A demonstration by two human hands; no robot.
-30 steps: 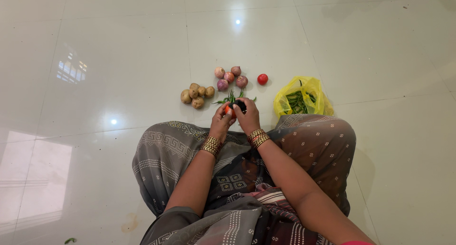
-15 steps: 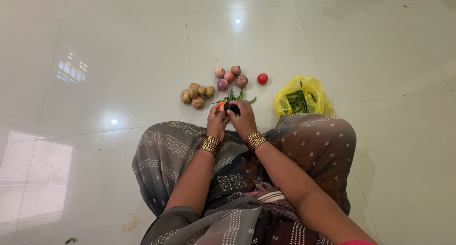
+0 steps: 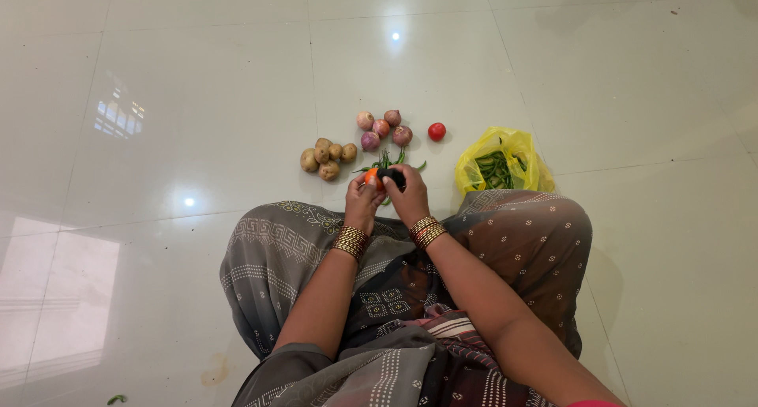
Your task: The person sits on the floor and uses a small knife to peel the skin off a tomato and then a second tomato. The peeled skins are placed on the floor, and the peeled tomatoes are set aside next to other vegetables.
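Note:
My left hand (image 3: 362, 203) grips a small orange-red vegetable (image 3: 371, 176) above the floor in front of my lap. Against it my right hand (image 3: 409, 198) holds a black tool (image 3: 392, 175); its working end is hidden by my fingers. Both wrists wear gold and red bangles. Just beyond my fingers lie green chillies (image 3: 390, 159) on the tiles.
On the white tiled floor lie several potatoes (image 3: 328, 157), several onions (image 3: 382, 127), a red tomato (image 3: 437, 131) and a yellow plastic bag (image 3: 503, 163) of green beans at my right knee. My patterned grey garment (image 3: 410, 296) covers my crossed legs.
Both hands shifted slightly over the vegetable: a little left and away from me, then back right. The orange-red vegetable shows more now between my fingers.

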